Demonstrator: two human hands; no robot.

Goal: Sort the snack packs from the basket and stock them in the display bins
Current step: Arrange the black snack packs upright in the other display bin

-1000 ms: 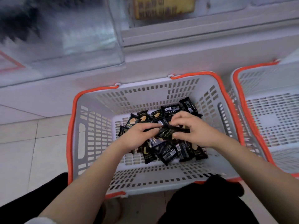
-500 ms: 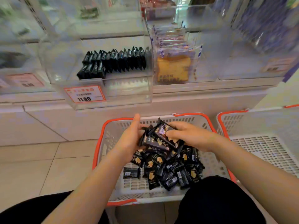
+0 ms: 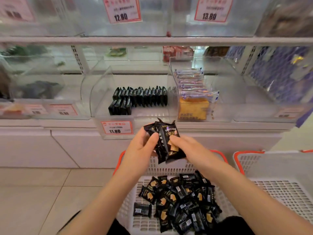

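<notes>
Several black snack packs (image 3: pixel 166 143) held w/ both hands, left hand (image 3: pixel 140 146) & right hand (image 3: pixel 184 146), each grip pinching the bunch, above the basket (image 3: pixel 128 206). Basket holds a loose pile of same packs (image 3: pixel 179 200). Clear bin (image 3: pixel 101 99) behind basket has upright rows of packs (image 3: pixel 140 99); 2nd basket (image 3: pixel 279 167) just right of it

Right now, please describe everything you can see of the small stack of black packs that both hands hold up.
The stack of black packs is a few glossy foil-like wrappers with crimped, zigzag ends, pressed together and tilted, tops leaning left. The front one shows "DRYCAKE" lettering and a golden biscuit picture. The left hand grips it from the left, thumb on front; the right hand pinches it from the right. It is held above the basket, in front of the display bin.
</notes>
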